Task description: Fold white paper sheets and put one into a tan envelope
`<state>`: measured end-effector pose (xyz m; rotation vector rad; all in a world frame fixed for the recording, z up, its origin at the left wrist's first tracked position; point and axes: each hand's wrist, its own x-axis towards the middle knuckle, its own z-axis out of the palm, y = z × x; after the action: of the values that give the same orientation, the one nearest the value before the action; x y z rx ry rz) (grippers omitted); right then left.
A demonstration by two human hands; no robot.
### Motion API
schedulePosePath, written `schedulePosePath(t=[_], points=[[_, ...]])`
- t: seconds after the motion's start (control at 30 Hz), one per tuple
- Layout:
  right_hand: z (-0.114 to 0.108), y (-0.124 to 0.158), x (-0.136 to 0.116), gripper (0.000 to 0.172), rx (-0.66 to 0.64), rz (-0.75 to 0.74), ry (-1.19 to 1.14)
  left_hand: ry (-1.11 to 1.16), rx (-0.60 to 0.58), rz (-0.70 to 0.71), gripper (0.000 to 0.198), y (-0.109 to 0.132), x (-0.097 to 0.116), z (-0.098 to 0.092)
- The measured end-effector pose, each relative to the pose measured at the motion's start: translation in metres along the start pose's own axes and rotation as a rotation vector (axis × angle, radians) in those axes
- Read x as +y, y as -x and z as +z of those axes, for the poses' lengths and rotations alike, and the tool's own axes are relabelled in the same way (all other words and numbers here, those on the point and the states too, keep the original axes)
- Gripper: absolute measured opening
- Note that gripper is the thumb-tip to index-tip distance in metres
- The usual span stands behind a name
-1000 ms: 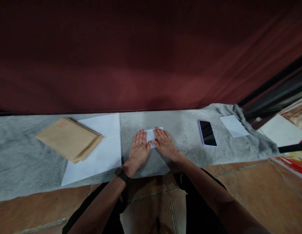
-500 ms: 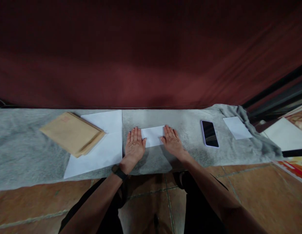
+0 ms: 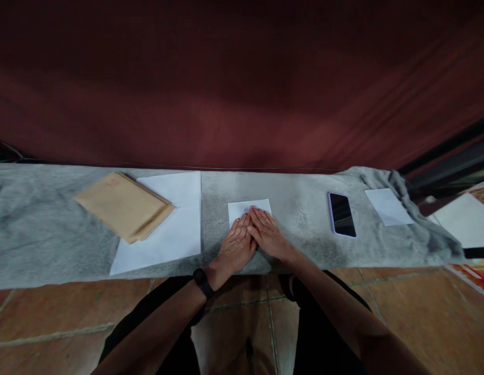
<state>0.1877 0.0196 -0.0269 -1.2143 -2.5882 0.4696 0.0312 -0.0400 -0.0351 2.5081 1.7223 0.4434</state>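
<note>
Now, right at the middle of the long grey cloth (image 3: pixel 300 203), it's 2 hands meeting over a small white sheet (image 3: pixel 239 208)! The sheet lies flat on the cloth, its far edge and far left corner in plain sight, the near part covered by the hands. The left hand (image 3: pixel 237 245) is pressed palm down, fingers straight and narrow, side by side. And the right hand (image 3: pixel 267 234) comes in from the right, also flat, its fingers stretched out and close together, its thumb against the left hand. The fingertips of the 2 hands nearly form a peak on the paper (a neat little rooftop, from where I'm standing).

Over to the left, a stack of brown envelopes (image 3: pixel 119 205) sits askew, partly on top of a large white paper (image 3: pixel 159 247) whose right edge is well clear of the left hand. There's a dark wristband (image 3: pixel 203 283) on the left wrist, too.

Look right: a phone (image 3: pixel 342 214) in a pale purple case, screen up, and beyond it another white sheet (image 3: pixel 388 207) near the rumpled end of the cloth. On the far side rises a dark red backdrop (image 3: pixel 226 120); on the near side, brown floor tiles (image 3: pixel 413 302).
</note>
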Motion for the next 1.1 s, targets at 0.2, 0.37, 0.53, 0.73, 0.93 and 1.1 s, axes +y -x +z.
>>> schedulePosePath(t=[0.2, 0.37, 0.53, 0.73, 0.93, 1.1], points=[[-0.003, 0.004, 0.015, 0.063, 0.041, 0.021, 0.095, -0.021, -0.009, -0.048, 0.065, 0.002, -0.003, -0.014], [-0.005, 0.009, 0.021, 0.063, 0.072, 0.061, 0.134, -0.033, -0.002, -0.095, 0.067, 0.003, -0.009, -0.018], [-0.010, 0.011, 0.028, 0.064, 0.076, 0.080, 0.142, -0.034, 0.009, -0.143, 0.070, 0.003, -0.018, -0.020], [-0.008, 0.015, 0.035, 0.065, 0.095, 0.111, 0.146, -0.039, 0.002, -0.215, 0.070, 0.001, -0.030, -0.019], [-0.014, 0.014, 0.034, 0.062, 0.122, 0.172, 0.135, -0.044, 0.008, -0.280, 0.066, -0.006, -0.028, -0.026], [-0.016, 0.000, 0.014, 0.060, 0.085, 0.106, 0.032, -0.010, 0.009, -0.198, 0.060, -0.023, -0.013, -0.023]])
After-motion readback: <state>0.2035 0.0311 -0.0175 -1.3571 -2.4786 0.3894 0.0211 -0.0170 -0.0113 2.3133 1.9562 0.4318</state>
